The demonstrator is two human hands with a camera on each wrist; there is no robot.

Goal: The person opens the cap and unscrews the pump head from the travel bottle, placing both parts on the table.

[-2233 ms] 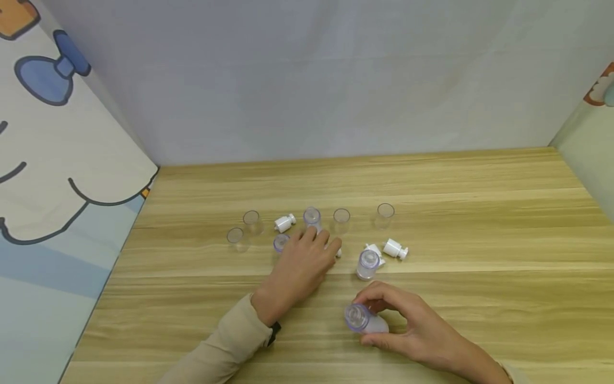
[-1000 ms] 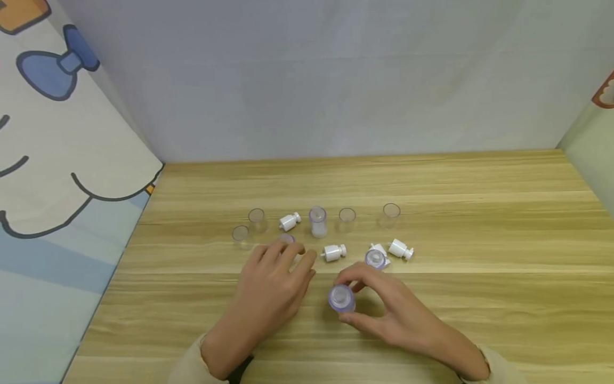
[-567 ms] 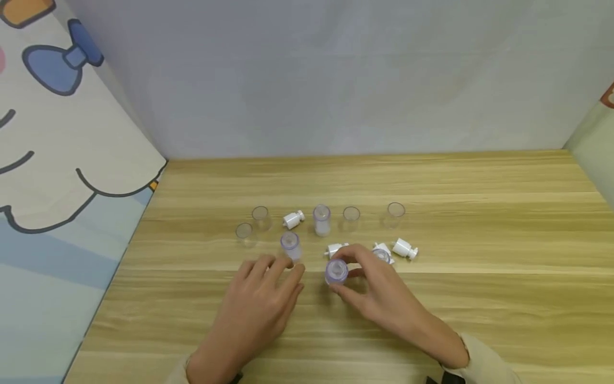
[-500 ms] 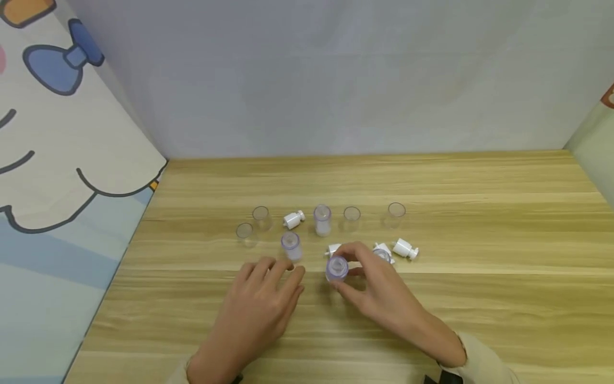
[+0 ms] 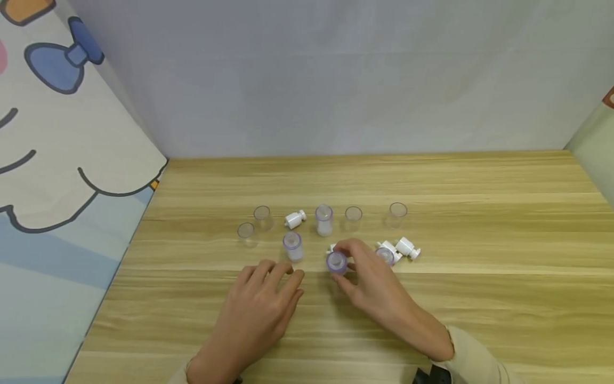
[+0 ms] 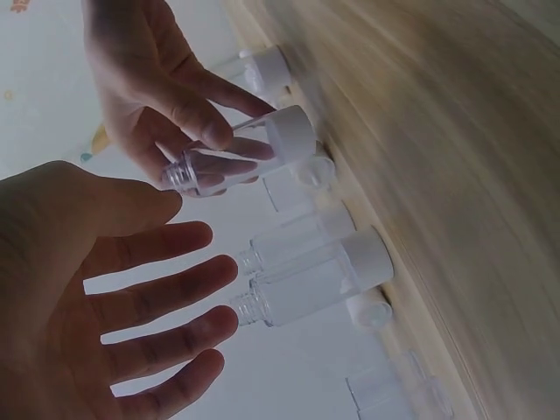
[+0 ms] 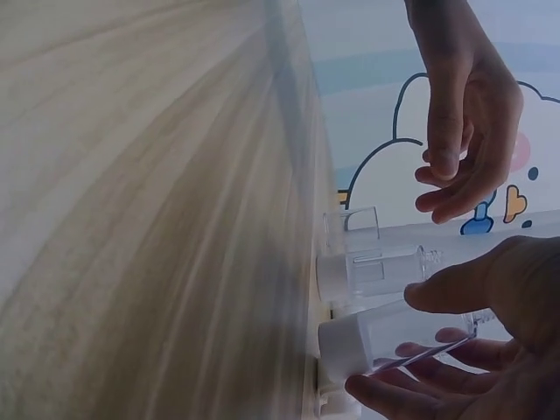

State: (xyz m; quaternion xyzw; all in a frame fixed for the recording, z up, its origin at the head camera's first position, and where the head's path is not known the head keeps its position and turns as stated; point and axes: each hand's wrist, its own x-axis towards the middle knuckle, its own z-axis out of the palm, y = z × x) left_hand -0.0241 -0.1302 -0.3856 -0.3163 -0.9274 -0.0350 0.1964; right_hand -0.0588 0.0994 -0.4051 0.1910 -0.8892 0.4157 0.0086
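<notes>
My right hand [image 5: 384,298] grips a clear bottle [image 5: 337,261] between thumb and fingers. In the left wrist view the bottle [image 6: 293,136] shows a white base and a bare threaded neck. It is low over the table or on it; I cannot tell which. My left hand [image 5: 259,304] touches nothing, its fingers spread in the left wrist view. Beyond its fingertips stands a similar bottle [image 5: 293,248], with another bottle [image 5: 324,221] farther back. A third bottle [image 5: 385,256] is partly behind my right hand. A white pump head [image 5: 331,249] is mostly hidden by the right hand.
More white pump heads lie on the wood-grain table [image 5: 479,320]: one pump head [image 5: 295,219] at the back, another pump head [image 5: 408,248] at the right. Clear cups stand about: a cup [image 5: 246,232] at the left, a cup [image 5: 353,216] and a cup [image 5: 398,210] at the back.
My right hand has carried the tilted bottle away from me and to the left, turning it upright. My left hand has drawn back from among the bottles and pump heads.
</notes>
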